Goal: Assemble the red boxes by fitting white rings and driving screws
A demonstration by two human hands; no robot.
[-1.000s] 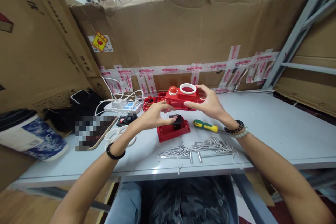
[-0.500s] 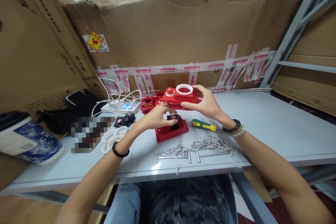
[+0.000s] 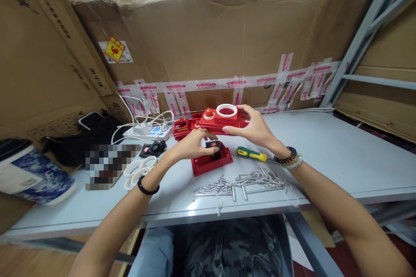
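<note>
My left hand [image 3: 195,143] has its thumb and fingers closed on a small black part [image 3: 213,149] with a reddish mark on its face. That part sits in or just above an open red plastic tray-like housing [image 3: 208,165] on the table. My right hand [image 3: 251,127] grips the right end of a red plastic housing [image 3: 214,121] with a red dome on top. A white ring [image 3: 226,111] lies on that housing. Right of the open housing is a green and yellow screwdriver [image 3: 251,154], its shaft partly under my right wrist.
Screws [image 3: 216,186] and metal rods with white cords [image 3: 260,178] lie near the table's front edge. On the left are white rings [image 3: 140,166], a black part [image 3: 152,149], a power strip [image 3: 147,131] with cables, and a cup [image 3: 35,177]. Cardboard [image 3: 195,43] walls the back.
The whole view has shifted very slightly. Both hands keep their grips, and the parts stay in place.
</note>
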